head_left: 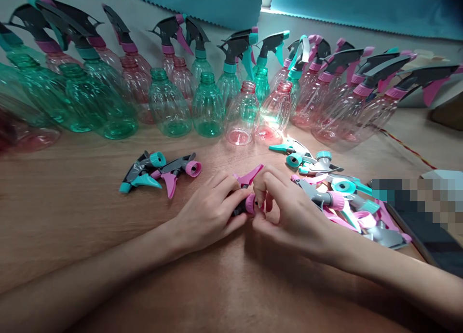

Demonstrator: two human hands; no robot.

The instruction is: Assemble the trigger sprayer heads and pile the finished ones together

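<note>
My left hand (211, 210) is closed around a grey and pink spray trigger head (250, 204), low over the wooden table. The head's pink collar faces right and its pink lever points up between my hands. At the collar's opening, my right hand (280, 203) is closed in a pinch; whatever the fingertips hold, if anything, is hidden. To the left lie a grey and teal trigger head (139, 171) and a grey and pink one (177, 173). A heap of loose trigger heads (336, 200) in pink, teal and grey lies beside my right hand.
Open-necked green bottles (170, 106) and pink bottles (241, 116) stand in a row behind my hands. More bottles with trigger heads fitted (361, 94) stand at the back and right. A dark flat object (419, 227) lies at the right. A twisted wire (408, 150) crosses the table.
</note>
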